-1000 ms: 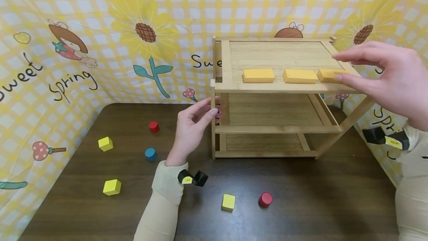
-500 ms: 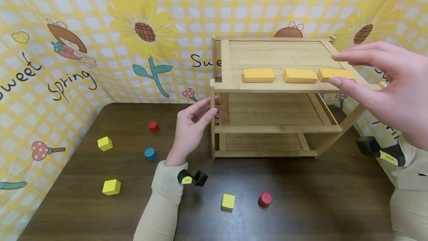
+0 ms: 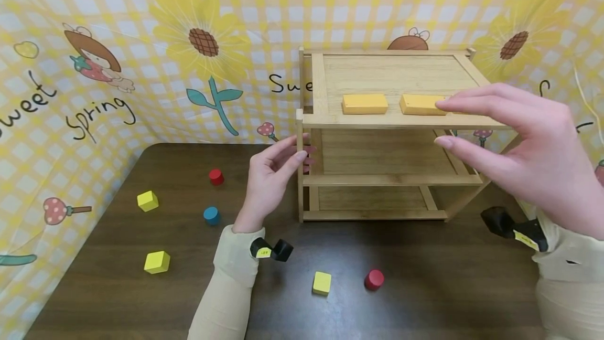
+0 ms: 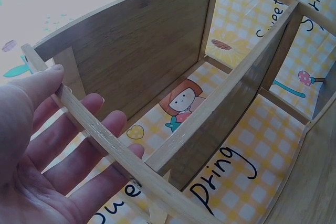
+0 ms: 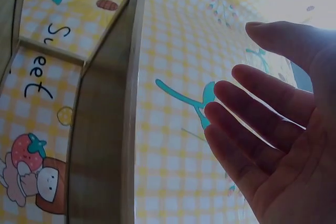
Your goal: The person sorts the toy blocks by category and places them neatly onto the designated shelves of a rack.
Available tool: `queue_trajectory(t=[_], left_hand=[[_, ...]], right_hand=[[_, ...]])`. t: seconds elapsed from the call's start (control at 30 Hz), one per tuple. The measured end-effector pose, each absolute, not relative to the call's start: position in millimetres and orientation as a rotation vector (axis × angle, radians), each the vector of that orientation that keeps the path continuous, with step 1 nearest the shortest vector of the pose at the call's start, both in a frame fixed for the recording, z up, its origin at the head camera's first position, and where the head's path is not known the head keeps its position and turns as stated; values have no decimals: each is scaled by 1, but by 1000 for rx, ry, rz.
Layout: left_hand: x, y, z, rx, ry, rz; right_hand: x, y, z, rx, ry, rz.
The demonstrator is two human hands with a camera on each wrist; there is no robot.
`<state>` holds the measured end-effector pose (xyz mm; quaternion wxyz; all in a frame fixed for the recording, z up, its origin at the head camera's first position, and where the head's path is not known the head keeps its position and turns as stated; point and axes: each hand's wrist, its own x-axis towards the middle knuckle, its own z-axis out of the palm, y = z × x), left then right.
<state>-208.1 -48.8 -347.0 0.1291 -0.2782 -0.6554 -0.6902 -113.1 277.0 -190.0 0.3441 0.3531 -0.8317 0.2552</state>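
A three-tier wooden shelf rack stands on the dark table. My left hand holds its front left post, thumb on the near side and fingers behind; the left wrist view shows the same hand around the post. On the top tier lie a yellow rectangular block and a second yellow block; my right hand hides most of a third. My right hand hovers before the top right corner, thumb and fingers apart. In the right wrist view, that hand has nothing in its fingers.
Left on the table are a yellow cube, another yellow cube, a red cylinder and a blue cylinder. A yellow cube and a red cylinder lie in front. Checked cloth hangs behind.
My right hand has moved left and lower, away from the third block's right end, and now covers most of that block. My left hand stays on the post.
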Motion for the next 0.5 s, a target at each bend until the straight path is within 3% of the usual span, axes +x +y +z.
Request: queue_trajectory(t=[0.5], left_hand=[[-208, -49, -348, -785, -1912, -2009]], right_hand=[[-107, 239, -207, 1090, -2114, 672]])
